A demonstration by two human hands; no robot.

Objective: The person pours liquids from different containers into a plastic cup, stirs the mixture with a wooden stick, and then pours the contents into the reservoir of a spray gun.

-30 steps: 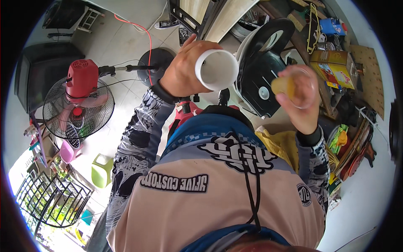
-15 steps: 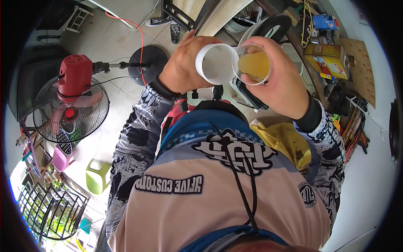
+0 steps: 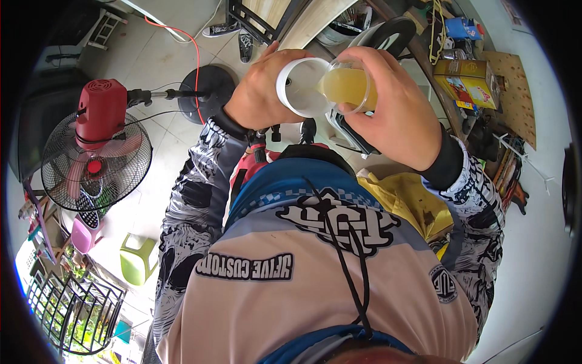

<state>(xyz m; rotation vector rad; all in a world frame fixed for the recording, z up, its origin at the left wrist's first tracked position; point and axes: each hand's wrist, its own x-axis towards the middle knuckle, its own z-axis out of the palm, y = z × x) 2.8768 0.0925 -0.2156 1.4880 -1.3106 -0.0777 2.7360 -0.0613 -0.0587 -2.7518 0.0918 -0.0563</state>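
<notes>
My left hand [image 3: 262, 90] is wrapped round a white cup [image 3: 298, 91], whose open mouth faces up toward me. In my right hand [image 3: 405, 115] is a clear plastic cup [image 3: 368, 82], tipped to the left. Cloudy yellow liquid [image 3: 344, 85] inside it reaches the rim on the white cup's side, and a little appears to run over into the white cup. The two rims meet or overlap, the clear one slightly above. How full the white cup is, I cannot tell.
A red pedestal fan [image 3: 97, 151] stands at left, its round black base [image 3: 209, 91] crossed by an orange cable [image 3: 198, 76]. At right a cluttered bench holds a yellow box [image 3: 464, 79]. A yellow bag [image 3: 418, 203] lies beside me; a green stool [image 3: 136, 261] is lower left.
The clear cup has tipped further left, and its yellow liquid has moved up to the rim beside the white cup. Both hands have shifted slightly left and up in view.
</notes>
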